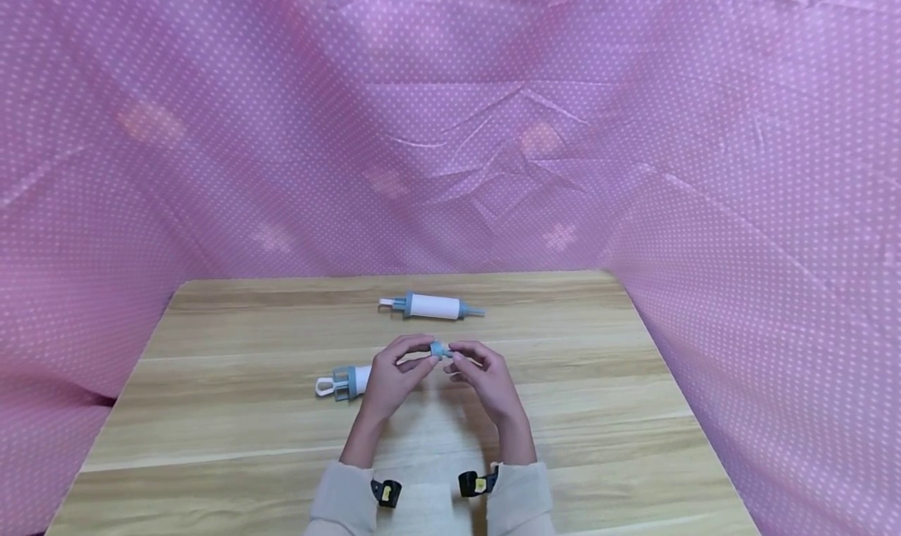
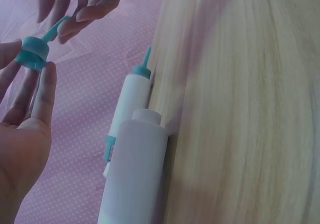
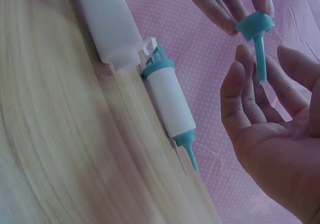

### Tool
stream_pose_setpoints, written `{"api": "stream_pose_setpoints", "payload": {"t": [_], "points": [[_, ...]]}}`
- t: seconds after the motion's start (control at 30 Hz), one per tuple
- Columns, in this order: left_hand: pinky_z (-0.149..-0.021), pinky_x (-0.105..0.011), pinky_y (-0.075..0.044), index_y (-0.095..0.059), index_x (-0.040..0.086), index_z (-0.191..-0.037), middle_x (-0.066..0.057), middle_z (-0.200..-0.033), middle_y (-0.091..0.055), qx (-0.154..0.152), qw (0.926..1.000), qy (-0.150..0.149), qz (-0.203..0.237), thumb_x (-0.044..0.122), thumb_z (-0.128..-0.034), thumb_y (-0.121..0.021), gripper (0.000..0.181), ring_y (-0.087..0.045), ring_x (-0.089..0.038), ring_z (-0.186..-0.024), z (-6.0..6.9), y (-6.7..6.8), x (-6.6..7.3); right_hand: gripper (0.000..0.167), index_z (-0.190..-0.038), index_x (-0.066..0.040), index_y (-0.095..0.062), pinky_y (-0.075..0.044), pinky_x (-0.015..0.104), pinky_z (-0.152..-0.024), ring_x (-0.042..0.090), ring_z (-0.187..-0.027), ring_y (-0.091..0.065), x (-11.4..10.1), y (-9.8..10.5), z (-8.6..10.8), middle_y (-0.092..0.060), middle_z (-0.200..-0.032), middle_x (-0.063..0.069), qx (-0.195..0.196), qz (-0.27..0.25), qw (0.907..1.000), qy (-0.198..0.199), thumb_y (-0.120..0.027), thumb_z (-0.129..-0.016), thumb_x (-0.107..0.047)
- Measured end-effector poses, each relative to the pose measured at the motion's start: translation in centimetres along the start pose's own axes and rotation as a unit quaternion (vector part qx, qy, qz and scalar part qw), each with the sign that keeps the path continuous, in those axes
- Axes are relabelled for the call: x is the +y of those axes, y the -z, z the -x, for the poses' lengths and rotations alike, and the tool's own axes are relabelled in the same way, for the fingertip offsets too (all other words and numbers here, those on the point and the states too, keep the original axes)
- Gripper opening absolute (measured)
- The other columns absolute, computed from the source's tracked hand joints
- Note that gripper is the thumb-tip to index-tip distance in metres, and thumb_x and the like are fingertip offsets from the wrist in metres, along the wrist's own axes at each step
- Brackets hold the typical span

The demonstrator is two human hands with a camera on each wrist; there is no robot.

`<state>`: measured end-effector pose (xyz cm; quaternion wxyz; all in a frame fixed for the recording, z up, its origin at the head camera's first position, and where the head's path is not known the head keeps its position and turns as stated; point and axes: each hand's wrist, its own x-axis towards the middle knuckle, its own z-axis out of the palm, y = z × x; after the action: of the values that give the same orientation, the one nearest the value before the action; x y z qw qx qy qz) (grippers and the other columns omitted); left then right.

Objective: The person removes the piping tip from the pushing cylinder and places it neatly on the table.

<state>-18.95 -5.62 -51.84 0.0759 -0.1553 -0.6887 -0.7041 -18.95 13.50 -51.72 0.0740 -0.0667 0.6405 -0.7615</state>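
Note:
My left hand (image 1: 389,381) pinches a teal nozzle cap (image 2: 34,53) by its wide collar, between thumb and fingertips. The thin spout points toward my right hand (image 1: 490,383). In the right wrist view, the right hand's loosely bent fingers and thumb stand around the spout of the nozzle cap (image 3: 257,28), with a gap on either side. Under the left hand lies a white plunger-type tube (image 1: 361,379) with a teal end and white pull ring. Its bare neck shows in the left wrist view on the white tube (image 2: 135,169).
Farther back on the wooden table (image 1: 598,411) lies a second white tube (image 1: 434,307), complete with teal nozzle and plunger handle. Pink dotted cloth (image 1: 450,168) hangs behind the table and along both sides. Dark wrist mounts (image 1: 386,493) sit at the sleeves.

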Motion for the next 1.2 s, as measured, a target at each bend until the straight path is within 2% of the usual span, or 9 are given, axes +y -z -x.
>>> {"api": "stream_pose_setpoints", "payload": {"t": [0.17,0.23,0.4,0.67,0.9,1.2], "points": [[-0.092,-0.043,-0.056,-0.069,-0.004,-0.12,-0.017,-0.124,-0.065,0.003,1.0,0.004,0.007,0.006,-0.0905,-0.077,0.032,-0.063,-0.033,-0.115,0.08,-0.02,0.2,0.026,-0.121,0.014,-0.062,-0.059,0.033,-0.081,0.019,-0.085,-0.068,0.17,0.12,0.33,-0.064,-0.11,0.021,0.024,-0.022,0.9995,-0.001,-0.061,-0.101,-0.003],[-0.092,-0.045,-0.055,-0.069,-0.005,-0.12,-0.017,-0.125,-0.065,0.004,1.0,0.005,0.007,0.007,-0.0905,-0.077,0.033,-0.063,-0.034,-0.115,0.14,-0.03,0.25,0.026,-0.12,0.017,-0.06,-0.059,0.032,-0.081,0.018,-0.083,-0.067,0.28,0.17,0.36,-0.064,-0.108,0.022,0.033,-0.027,0.9991,0.001,-0.061,-0.1,0.0],[-0.093,-0.044,-0.055,-0.069,-0.005,-0.12,-0.016,-0.125,-0.065,0.009,0.9999,0.006,0.008,0.007,-0.0905,-0.077,0.033,-0.063,-0.034,-0.115,0.19,-0.08,0.04,0.026,-0.118,0.018,-0.06,-0.059,0.031,-0.08,0.016,-0.079,-0.067,0.36,0.15,0.4,-0.066,-0.097,0.013,0.055,-0.031,0.998,0.007,-0.062,-0.099,-0.001],[-0.092,-0.046,-0.055,-0.071,-0.001,-0.121,-0.014,-0.124,-0.066,0.019,0.9998,0.01,0.004,0.01,-0.0906,-0.078,0.033,-0.064,-0.033,-0.114,0.43,-0.19,0.1,0.023,-0.111,0.015,-0.065,-0.059,0.028,-0.074,0.014,-0.074,-0.064,0.39,-0.05,0.4,-0.064,-0.091,0.008,0.086,0.026,0.9954,0.032,-0.065,-0.099,-0.005],[-0.091,-0.042,-0.056,-0.071,-0.003,-0.12,-0.015,-0.124,-0.066,0.029,0.9995,0.011,0.005,0.009,-0.0901,-0.078,0.033,-0.064,-0.033,-0.113,0.43,-0.27,0.24,0.019,-0.106,0.016,-0.065,-0.058,0.027,-0.07,0.017,-0.069,-0.063,-0.08,-0.2,0.28,-0.062,-0.083,0.008,0.105,0.048,0.9928,0.032,-0.064,-0.099,-0.002],[-0.088,-0.032,-0.057,-0.07,-0.004,-0.121,-0.021,-0.128,-0.064,0.044,0.9988,0.017,0.014,0.0,-0.0895,-0.076,0.032,-0.065,-0.031,-0.113,0.62,-0.32,0.11,0.023,-0.107,0.014,-0.066,-0.059,0.027,-0.072,0.013,-0.069,-0.065,-0.04,-0.56,0.4,-0.066,-0.084,0.007,0.127,0.022,0.9908,0.043,-0.069,-0.097,-0.006]]}}
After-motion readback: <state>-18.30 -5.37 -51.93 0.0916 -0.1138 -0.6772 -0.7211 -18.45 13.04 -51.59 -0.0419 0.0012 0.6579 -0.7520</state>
